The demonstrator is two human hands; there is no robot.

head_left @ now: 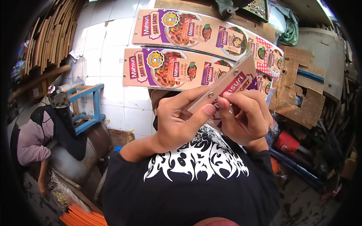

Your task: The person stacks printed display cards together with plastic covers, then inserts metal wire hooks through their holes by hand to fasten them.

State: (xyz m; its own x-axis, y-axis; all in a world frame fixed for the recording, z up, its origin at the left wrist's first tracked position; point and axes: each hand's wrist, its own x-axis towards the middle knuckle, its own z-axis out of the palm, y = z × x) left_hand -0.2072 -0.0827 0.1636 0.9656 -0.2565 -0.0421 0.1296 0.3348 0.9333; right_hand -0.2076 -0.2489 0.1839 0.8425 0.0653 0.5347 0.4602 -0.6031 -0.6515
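Note:
My left hand (179,118) grips the end of a printed "Mahsuri" sign board (225,78), held tilted in front of my chest. Metal eyelets (210,95) sit along its pale end strip. At the board's near face, the thumb and index finger of my right hand (247,113) pinch a thin, shiny metal piece (230,110), close to an eyelet. Its full shape is hidden by the fingers. Beyond my hands, two more printed sign strips lie side by side, a far one (166,39) and a nearer one (132,81).
A tray of small metal parts (258,8) stands at the top, beside a dark metal tool (226,9). Cut brown board (299,100) lies at right. Left are a blue frame (96,101), stacked wooden strips (52,34) and another person (36,137).

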